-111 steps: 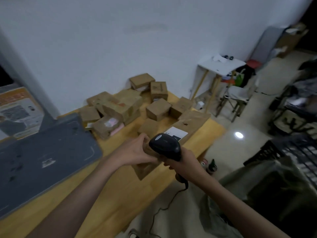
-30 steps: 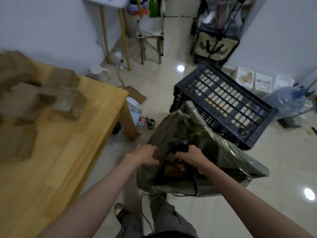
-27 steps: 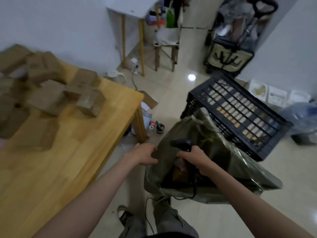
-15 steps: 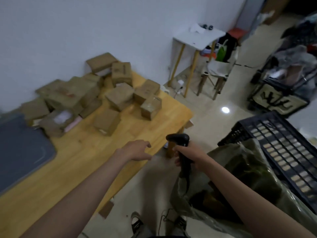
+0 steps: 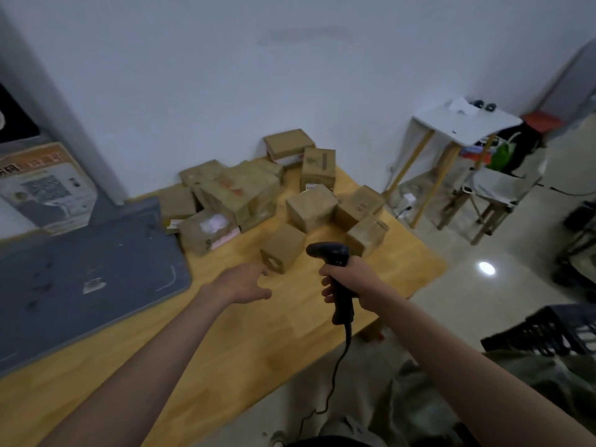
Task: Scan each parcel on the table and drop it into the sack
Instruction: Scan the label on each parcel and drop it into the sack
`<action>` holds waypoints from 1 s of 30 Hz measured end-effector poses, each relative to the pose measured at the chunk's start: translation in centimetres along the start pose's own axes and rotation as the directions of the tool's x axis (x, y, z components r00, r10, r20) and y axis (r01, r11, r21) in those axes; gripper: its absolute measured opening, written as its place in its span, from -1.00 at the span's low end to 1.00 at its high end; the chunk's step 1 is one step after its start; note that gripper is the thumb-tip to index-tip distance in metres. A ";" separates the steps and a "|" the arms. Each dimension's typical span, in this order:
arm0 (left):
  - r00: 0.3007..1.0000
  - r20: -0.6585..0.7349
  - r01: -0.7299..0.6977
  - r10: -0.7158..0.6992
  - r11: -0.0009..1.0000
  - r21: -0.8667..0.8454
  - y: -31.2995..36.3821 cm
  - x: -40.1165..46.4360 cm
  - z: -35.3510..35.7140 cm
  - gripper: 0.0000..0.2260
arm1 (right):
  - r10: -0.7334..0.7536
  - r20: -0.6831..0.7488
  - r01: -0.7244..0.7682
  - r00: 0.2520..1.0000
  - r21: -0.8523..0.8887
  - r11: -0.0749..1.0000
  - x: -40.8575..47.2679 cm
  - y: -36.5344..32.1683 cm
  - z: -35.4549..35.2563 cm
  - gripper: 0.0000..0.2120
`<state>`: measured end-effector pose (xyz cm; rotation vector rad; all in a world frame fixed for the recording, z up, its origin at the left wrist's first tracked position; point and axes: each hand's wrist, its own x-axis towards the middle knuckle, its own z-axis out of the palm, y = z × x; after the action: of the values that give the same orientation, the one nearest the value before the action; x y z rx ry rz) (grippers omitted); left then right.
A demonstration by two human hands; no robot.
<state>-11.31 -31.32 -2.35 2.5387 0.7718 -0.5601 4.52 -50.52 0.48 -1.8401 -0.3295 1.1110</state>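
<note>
Nearest, at the table's (image 5: 225, 343) front right corner, the sack (image 5: 532, 391) slumps on the floor, well apart from the parcels; a carry from the pile could miss its mouth, which barely shows here. The scanner's cable (image 5: 335, 375) hangs off the front edge toward the floor and could snag as the arm swings. Above the front right part of the table, the right hand (image 5: 350, 280) has its fingers (image 5: 327, 282) curled tight round the handle of the scanner (image 5: 332, 256). The left hand (image 5: 240, 282) reaches with fingers (image 5: 261, 271) loosely spread, holding nothing, tips just beside the small parcel (image 5: 282, 246) (contact I cannot tell). A one-handed grab at that corner could let the box slip or tip. Further back, the other parcels (image 5: 251, 191) crowd the far edge by the wall; a careless reach could knock one off the right side.
</note>
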 end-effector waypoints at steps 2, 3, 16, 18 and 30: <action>0.999 -0.024 0.047 -0.048 0.997 -0.056 -1.2 0.7 -0.3 -0.45 | 0.001 0.010 -0.001 1.000 -0.007 1.000 1.6 -0.6 0.7 -0.78; 0.997 -0.031 0.065 -0.068 0.994 -0.083 -1.6 1.0 -0.4 -0.45 | 0.007 0.014 -0.007 1.000 -0.006 1.000 2.5 -0.8 1.0 -0.78; 0.974 0.061 0.227 -0.219 0.917 -0.328 -2.1 11.2 -1.4 -0.45 | 0.159 0.101 -0.172 0.982 0.141 0.975 15.9 -1.7 1.2 -0.81; 0.966 0.086 0.259 -0.245 0.880 -0.398 -1.9 13.0 -1.4 -0.40 | 0.217 0.122 -0.233 0.969 0.145 0.961 17.9 -1.7 1.2 -0.83; 0.933 0.114 0.327 -0.340 0.677 -0.660 -2.3 18.8 1.5 -0.23 | 0.279 0.235 -0.340 0.931 0.282 0.897 25.2 -0.7 2.0 -0.74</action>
<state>1.28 -22.45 -13.40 1.7344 1.2072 -0.2819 17.06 -33.32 -13.21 -1.5327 0.0451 1.4727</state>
